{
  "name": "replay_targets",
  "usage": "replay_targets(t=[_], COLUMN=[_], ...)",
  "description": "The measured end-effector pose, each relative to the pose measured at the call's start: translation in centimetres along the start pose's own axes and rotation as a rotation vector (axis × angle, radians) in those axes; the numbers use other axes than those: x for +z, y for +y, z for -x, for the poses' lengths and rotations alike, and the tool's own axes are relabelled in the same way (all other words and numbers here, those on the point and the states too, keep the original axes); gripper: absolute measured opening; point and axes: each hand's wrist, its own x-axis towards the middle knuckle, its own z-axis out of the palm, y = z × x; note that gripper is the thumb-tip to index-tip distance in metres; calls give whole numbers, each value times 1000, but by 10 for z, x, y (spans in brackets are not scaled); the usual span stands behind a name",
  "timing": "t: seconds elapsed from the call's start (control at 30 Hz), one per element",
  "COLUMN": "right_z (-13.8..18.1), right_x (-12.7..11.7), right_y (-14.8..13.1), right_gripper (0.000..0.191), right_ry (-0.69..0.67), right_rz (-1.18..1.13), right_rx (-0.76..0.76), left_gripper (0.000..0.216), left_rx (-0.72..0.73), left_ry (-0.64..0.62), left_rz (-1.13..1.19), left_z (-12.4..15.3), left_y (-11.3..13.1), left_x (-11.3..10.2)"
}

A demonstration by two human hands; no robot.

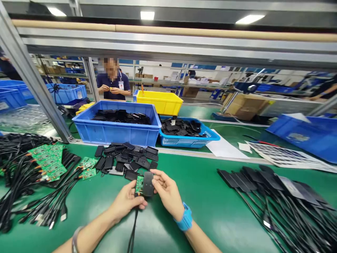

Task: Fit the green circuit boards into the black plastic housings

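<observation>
My left hand (pixel 127 200) grips a small green circuit board (pixel 139 184) with a black cable (pixel 132 230) hanging down from it toward me. My right hand (pixel 167 191), with a blue wristband, holds a black plastic cover (pixel 148 183) against the board. Both hands are closed around the two parts, just above the green table (pixel 200 189). A pile of loose black covers (pixel 126 158) lies just beyond my hands.
Green boards with black cables (pixel 39 168) are heaped at left. Finished black units with cables (pixel 279 196) lie at right. A blue bin (pixel 116 131), a blue basket (pixel 186 140) and a yellow bin (pixel 160 102) stand behind. A person in dark clothes (pixel 113 84) works opposite.
</observation>
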Motion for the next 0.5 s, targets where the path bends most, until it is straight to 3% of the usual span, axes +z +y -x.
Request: replay_targets(t=[0.5], right_z=[9], right_x=[16], right_y=[6], right_gripper=[34], right_ry=[6], right_rz=[-130], right_rx=[64], left_gripper=[62], left_rx=[15], left_ry=[-61], left_rz=[-7], left_z=[0], left_y=[-2], left_x=[-1])
